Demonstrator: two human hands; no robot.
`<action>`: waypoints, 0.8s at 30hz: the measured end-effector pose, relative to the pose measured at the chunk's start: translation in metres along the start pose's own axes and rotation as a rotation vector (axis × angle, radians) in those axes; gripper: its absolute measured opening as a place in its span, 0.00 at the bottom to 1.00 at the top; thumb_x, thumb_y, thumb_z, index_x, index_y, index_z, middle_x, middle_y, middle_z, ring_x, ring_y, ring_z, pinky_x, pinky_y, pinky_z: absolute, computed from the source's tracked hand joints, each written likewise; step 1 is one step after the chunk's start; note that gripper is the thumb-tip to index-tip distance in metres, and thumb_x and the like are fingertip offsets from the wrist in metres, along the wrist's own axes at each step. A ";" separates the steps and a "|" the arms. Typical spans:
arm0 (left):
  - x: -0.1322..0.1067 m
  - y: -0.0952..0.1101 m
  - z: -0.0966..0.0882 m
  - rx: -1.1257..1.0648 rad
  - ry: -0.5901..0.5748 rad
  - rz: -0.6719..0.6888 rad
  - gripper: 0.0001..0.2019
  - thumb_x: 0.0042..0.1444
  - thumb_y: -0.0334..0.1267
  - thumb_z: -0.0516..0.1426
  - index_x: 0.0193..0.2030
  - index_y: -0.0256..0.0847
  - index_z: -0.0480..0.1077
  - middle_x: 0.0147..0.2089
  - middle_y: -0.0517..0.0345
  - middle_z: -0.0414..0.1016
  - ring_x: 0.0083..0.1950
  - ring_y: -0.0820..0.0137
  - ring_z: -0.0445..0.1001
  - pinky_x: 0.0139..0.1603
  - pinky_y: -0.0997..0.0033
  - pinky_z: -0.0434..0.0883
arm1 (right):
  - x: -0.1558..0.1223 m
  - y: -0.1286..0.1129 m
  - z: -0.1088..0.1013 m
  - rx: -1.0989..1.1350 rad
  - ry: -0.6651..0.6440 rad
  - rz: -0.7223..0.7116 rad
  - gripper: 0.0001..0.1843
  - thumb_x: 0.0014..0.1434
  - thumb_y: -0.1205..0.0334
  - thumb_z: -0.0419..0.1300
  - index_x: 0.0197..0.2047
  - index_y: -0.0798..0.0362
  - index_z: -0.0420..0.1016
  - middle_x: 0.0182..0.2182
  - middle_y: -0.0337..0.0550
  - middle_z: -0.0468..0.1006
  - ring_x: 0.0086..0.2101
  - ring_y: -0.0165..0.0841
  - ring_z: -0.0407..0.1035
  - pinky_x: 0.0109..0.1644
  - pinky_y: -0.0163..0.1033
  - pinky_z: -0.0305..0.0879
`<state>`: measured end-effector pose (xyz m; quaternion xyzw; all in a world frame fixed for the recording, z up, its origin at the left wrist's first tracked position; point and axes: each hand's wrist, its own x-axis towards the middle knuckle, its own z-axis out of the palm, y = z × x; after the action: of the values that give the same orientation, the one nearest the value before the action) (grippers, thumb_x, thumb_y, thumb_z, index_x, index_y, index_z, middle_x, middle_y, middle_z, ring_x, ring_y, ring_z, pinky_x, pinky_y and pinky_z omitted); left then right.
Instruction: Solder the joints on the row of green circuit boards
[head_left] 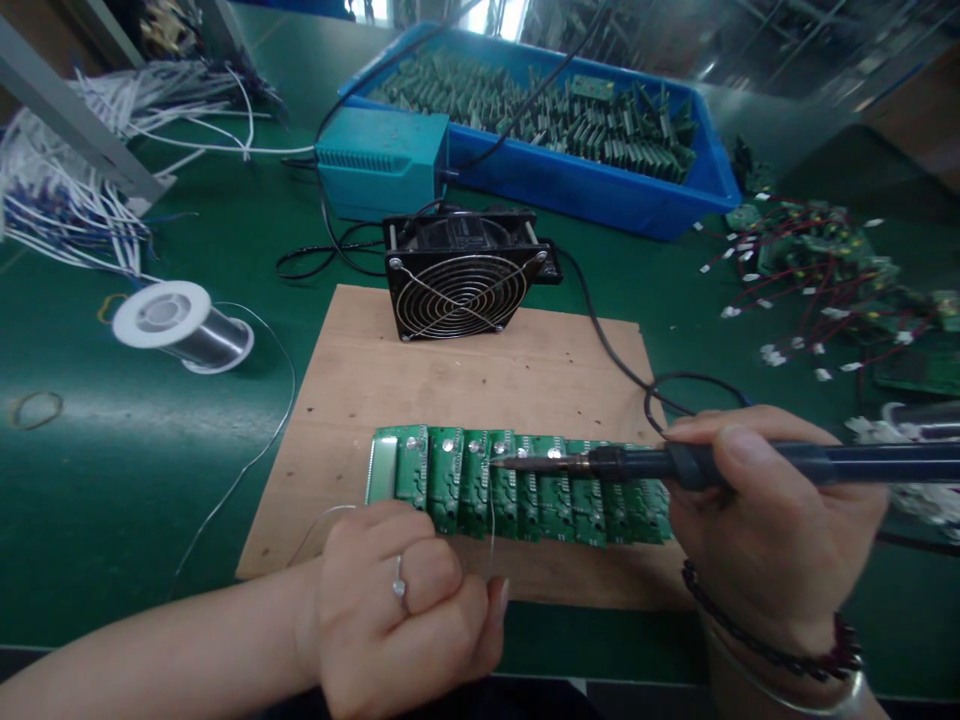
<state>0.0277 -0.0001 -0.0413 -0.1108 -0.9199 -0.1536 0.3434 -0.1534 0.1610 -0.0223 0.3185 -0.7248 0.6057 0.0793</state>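
While my right hand [765, 530] grips the soldering iron [675, 463] pointing left along the board row [525, 490], my left hand [397, 600], nearer it, pinches solder wire [491, 520] upright.

Left forearm enters from the lower left edge, bare, angled up toward centre. Left hand [405, 610] is curled into a loose fist, back of the hand facing the camera, a ring on 1 finger, thumb and fingertips pinched together at the right side of the fist. Right hand [765, 520] enters from the lower right, wrist carrying bracelets, fingers wrapped in a pen-style grip, thumb lying flat along the top, pointing left. Both hands sit low over the worktop, near each other but apart.
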 end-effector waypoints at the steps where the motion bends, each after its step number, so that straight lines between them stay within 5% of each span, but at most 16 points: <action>1: 0.000 0.000 0.001 -0.006 0.011 -0.010 0.06 0.57 0.29 0.59 0.29 0.37 0.68 0.19 0.66 0.63 0.21 0.76 0.59 0.20 0.68 0.58 | 0.000 0.000 0.000 0.003 -0.008 0.004 0.09 0.56 0.65 0.59 0.25 0.52 0.75 0.15 0.35 0.68 0.15 0.26 0.58 0.14 0.31 0.51; 18: 0.006 -0.003 0.003 0.007 0.012 -0.014 0.09 0.59 0.29 0.57 0.27 0.39 0.68 0.19 0.66 0.61 0.20 0.75 0.58 0.18 0.69 0.59 | -0.002 0.001 -0.002 -0.048 -0.081 -0.041 0.10 0.59 0.66 0.58 0.27 0.52 0.75 0.18 0.35 0.70 0.16 0.24 0.59 0.15 0.29 0.53; 24: 0.005 -0.005 -0.002 0.000 0.008 0.071 0.07 0.56 0.29 0.58 0.27 0.37 0.69 0.17 0.67 0.63 0.18 0.78 0.59 0.15 0.70 0.58 | -0.002 0.001 -0.001 0.027 -0.001 -0.050 0.10 0.57 0.71 0.55 0.26 0.54 0.73 0.17 0.35 0.69 0.14 0.23 0.57 0.14 0.29 0.49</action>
<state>0.0241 -0.0049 -0.0374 -0.1427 -0.9140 -0.1418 0.3524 -0.1529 0.1625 -0.0238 0.3380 -0.7085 0.6129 0.0900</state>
